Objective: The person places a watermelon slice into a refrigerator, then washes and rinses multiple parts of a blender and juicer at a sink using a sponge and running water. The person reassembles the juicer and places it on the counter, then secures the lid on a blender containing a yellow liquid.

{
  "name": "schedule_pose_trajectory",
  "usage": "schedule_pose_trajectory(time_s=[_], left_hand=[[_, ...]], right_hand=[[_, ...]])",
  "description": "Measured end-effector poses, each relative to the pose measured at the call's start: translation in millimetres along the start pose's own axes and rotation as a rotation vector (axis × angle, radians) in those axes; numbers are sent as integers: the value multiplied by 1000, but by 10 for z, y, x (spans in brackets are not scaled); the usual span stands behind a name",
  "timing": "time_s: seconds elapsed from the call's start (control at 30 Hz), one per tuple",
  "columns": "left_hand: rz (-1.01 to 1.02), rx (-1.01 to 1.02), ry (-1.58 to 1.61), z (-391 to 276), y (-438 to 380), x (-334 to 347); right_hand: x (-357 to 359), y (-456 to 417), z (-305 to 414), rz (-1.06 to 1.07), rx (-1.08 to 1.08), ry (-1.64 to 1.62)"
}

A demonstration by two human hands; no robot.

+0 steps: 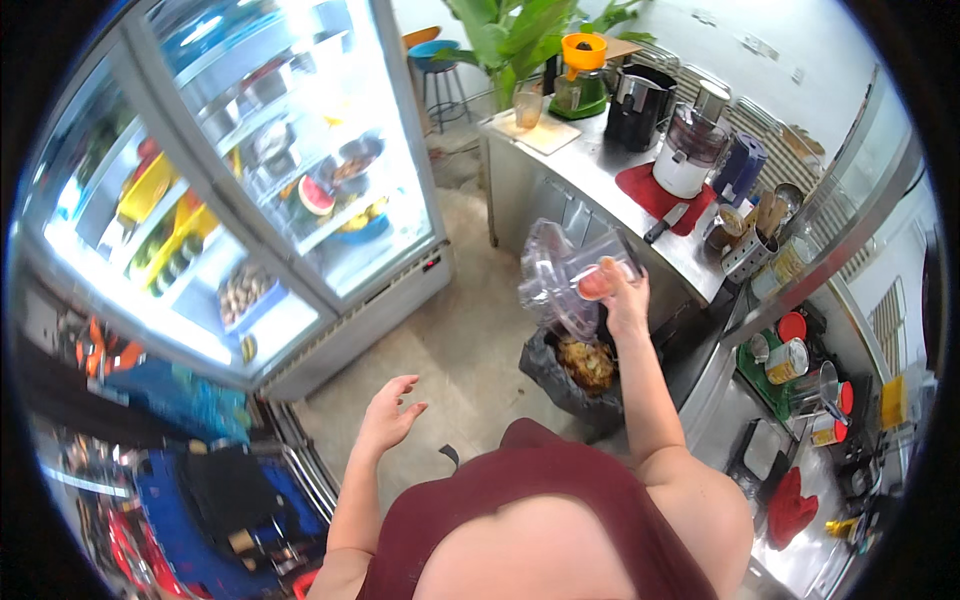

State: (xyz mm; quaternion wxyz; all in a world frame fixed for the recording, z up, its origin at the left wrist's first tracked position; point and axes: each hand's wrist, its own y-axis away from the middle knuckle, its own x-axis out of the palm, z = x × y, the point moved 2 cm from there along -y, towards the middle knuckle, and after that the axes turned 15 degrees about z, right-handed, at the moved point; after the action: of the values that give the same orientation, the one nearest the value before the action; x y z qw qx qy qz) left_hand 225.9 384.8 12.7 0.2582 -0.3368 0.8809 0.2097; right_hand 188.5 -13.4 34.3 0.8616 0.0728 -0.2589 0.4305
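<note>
My right hand (622, 296) grips a clear plastic juicer lid (551, 277) by its feed tube. Something pinkish-red (595, 283) shows through the tube by my fingers; I cannot tell what it is. Under the lid stands a waste bin lined with a black bag (547, 367), with brownish pulp or scraps (586, 365) inside. Over the floor to the left, my left hand (394, 412) hangs with its fingers apart and nothing in it. On the steel counter, a white juicer (679, 172) rests on a red cloth (636, 180).
A lit glass-door fridge (352, 315) stands on the left. Along the steel counter (600, 180) are a knife (666, 223), a black appliance (639, 109) and a perforated utensil holder (750, 255). At right, a green tray (757, 375) holds cans and a clear jug. Concrete floor (435, 330) lies ahead.
</note>
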Motion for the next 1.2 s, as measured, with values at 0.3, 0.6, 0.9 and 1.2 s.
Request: schedule_pose_trajectory(time_s=[0.3,0.6,0.9,1.2], left_hand=[[306,354,-247,-140,-3096,-647],[556,535,-158,-923,-5899,-1201],[559,749,383,-2138,-8827,-798],[356,124,885,-2854,-10643,179]], right_hand=[[-333,-2123,452,-134,-488,145],[-539,-4816,1600,-118,-634,384],[-915,-7304,1670,-114,-669,693],[-1286,-8069,1256,-335,-333,976]])
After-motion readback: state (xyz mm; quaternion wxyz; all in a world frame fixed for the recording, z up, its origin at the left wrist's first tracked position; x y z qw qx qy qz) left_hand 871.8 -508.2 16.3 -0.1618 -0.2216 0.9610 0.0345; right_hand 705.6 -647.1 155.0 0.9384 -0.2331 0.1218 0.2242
